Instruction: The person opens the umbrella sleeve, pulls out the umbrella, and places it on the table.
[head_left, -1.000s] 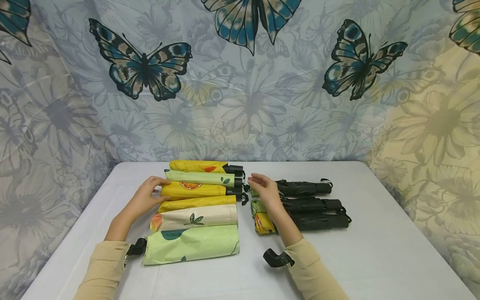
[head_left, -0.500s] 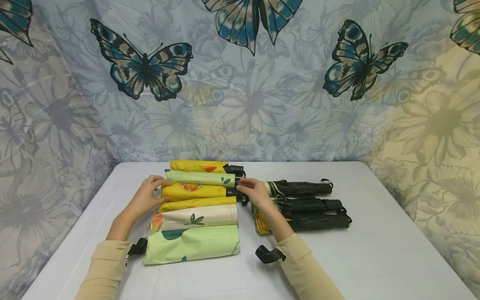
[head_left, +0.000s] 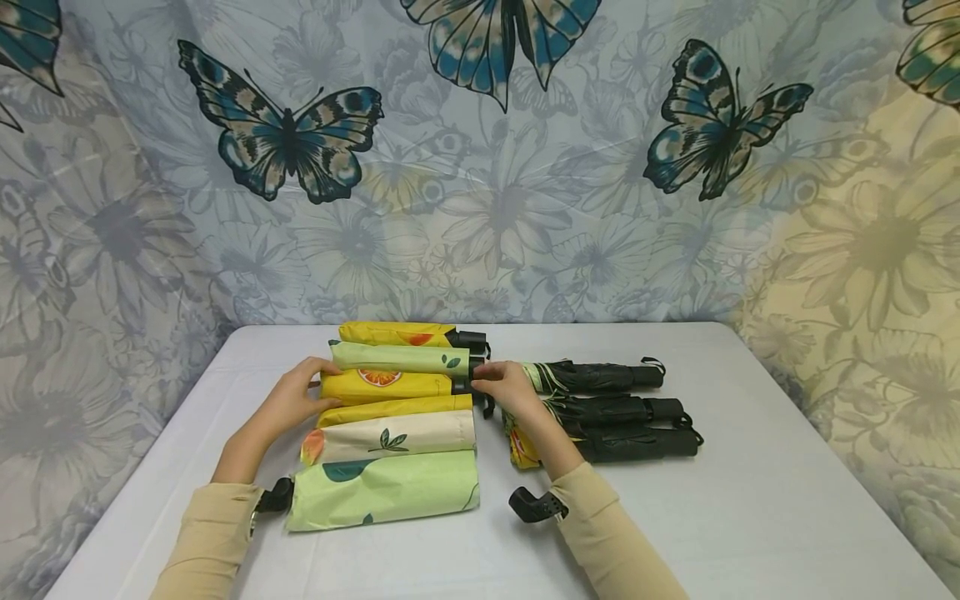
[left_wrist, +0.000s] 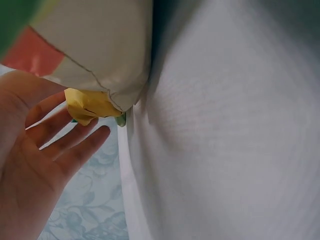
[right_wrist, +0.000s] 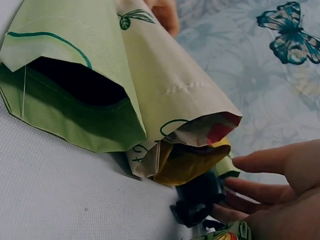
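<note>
A folded yellow umbrella in its cover [head_left: 405, 387], with an orange slice print, lies between the hands. At its left end rests my left hand [head_left: 291, 398], thumb and fingers spread to either side; the left wrist view shows those fingers fairly straight. My right hand [head_left: 512, 392] has its fingertips at the black handle end, fingers mostly extended in the right wrist view. Behind lie a light green covered umbrella [head_left: 401, 357] and another yellow one [head_left: 393, 333]. Nearer are a yellow umbrella cover [head_left: 397, 408], a cream cover [head_left: 427, 433] and a light green cover [right_wrist: 75, 120] whose mouth gapes.
Folded umbrellas without covers lie at the right: one at the back [head_left: 611, 377], one in the middle [head_left: 622, 409] and one in front [head_left: 637, 443], black handles rightward. A white table [head_left: 750, 517] carries everything; a butterfly-print cloth [head_left: 495, 208] hangs behind.
My right hand has moved left from beside the uncovered umbrellas to the handle ends of the covered ones. My left hand stays at the left end of the yellow umbrella.
</note>
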